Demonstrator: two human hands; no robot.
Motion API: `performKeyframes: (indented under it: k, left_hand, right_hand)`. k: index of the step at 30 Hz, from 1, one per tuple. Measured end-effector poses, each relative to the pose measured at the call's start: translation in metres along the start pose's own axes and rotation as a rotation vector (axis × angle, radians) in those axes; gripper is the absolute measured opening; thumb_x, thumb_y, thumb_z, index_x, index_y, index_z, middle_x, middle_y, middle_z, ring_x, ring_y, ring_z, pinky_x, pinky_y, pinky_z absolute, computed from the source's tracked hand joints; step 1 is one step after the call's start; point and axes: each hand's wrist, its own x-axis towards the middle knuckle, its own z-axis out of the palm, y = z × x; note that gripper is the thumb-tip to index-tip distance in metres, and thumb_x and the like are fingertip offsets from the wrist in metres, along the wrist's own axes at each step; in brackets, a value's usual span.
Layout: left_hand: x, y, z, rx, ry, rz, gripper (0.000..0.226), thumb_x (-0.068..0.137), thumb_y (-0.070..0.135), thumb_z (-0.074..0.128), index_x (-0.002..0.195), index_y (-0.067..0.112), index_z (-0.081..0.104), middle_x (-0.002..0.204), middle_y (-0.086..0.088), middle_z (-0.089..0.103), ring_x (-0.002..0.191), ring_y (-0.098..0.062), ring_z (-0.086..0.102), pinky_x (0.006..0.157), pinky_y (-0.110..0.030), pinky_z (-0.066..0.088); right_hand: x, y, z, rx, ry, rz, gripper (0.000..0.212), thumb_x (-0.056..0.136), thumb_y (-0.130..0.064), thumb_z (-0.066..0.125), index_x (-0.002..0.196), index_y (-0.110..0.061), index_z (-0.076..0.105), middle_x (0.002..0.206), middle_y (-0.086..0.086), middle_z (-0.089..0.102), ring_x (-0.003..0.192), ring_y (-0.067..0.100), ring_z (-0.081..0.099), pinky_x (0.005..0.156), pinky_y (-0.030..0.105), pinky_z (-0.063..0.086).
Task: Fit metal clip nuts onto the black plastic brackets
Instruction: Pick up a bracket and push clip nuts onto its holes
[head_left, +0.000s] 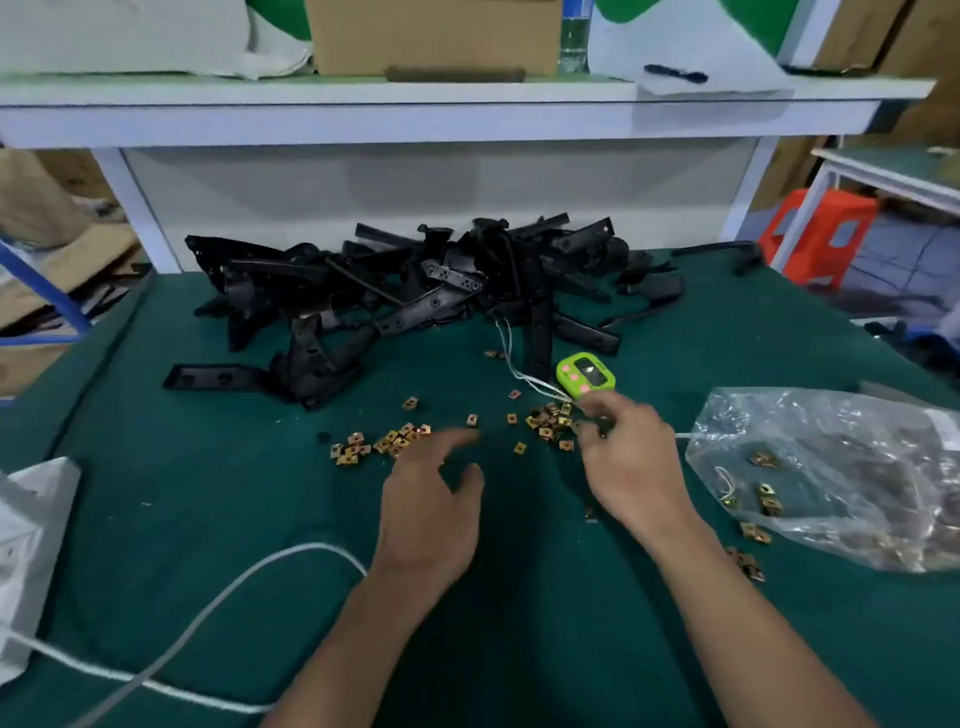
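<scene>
While the right hand (631, 457) curls over the mid-frame clip nuts (545, 423), grasp too blurry to tell, the left hand (428, 499) hangs loose; best pinch just one.

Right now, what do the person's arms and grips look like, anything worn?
The left grip and right grip are bare hands, no gloves or rings visible. The left forearm and right forearm are bare too: no sleeves, watch or wristband.
</scene>
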Motion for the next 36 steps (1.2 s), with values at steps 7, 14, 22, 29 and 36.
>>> performKeyframes:
  k: [7,14,22,29,36]
  left_hand:
    - [0.052,-0.046,-0.011,0.336,0.159,0.070,0.028,0.093,0.009,0.066,0.120,0.015,0.072,0.126,0.005,0.069,0.130,-0.018,0.048,0.114,-0.034,0.039]
    - [0.054,-0.057,-0.009,0.391,0.183,0.052,0.023,0.093,0.014,0.068,0.115,0.018,0.073,0.122,0.007,0.069,0.130,-0.017,0.048,0.109,-0.026,0.035]
    - [0.068,-0.063,-0.036,0.543,0.090,-0.128,0.066,0.100,0.044,0.054,0.155,0.012,0.036,0.164,-0.009,0.030,0.154,-0.025,0.015,0.127,-0.040,0.014]
    - [0.088,-0.054,0.003,0.603,-0.034,-0.123,0.068,0.105,0.055,0.027,0.159,0.014,0.023,0.168,-0.011,0.017,0.156,-0.027,0.008,0.127,-0.046,0.006]
    - [0.127,-0.037,0.039,0.500,-0.204,0.032,0.049,0.106,0.029,0.037,0.152,0.013,0.042,0.164,-0.008,0.031,0.154,-0.028,0.020,0.127,-0.043,0.014]
  right_hand:
    - [0.038,0.030,0.023,-0.262,-0.050,-0.057,0.045,0.098,-0.026,0.058,0.140,-0.011,0.053,0.145,0.009,0.048,0.133,0.029,0.039,0.109,0.044,0.038]
    - [0.034,0.040,0.024,-0.572,-0.150,-0.081,0.067,0.099,-0.062,0.029,0.154,-0.025,0.028,0.163,0.001,0.023,0.149,0.025,0.017,0.110,0.049,0.033]
    - [0.030,0.026,0.027,-0.473,-0.103,-0.073,0.066,0.099,-0.059,0.037,0.156,-0.027,0.026,0.165,0.002,0.022,0.151,0.023,0.014,0.119,0.043,0.020]
    - [0.041,-0.021,0.094,-0.409,-0.263,-0.227,0.073,0.101,-0.062,0.027,0.161,-0.023,0.010,0.168,0.001,0.001,0.154,0.019,-0.009,0.125,0.037,-0.002]
    - [0.051,-0.023,0.104,-0.184,-0.279,-0.315,0.043,0.101,-0.025,0.042,0.144,-0.025,0.048,0.146,-0.009,0.049,0.136,-0.001,0.038,0.113,0.015,0.023]
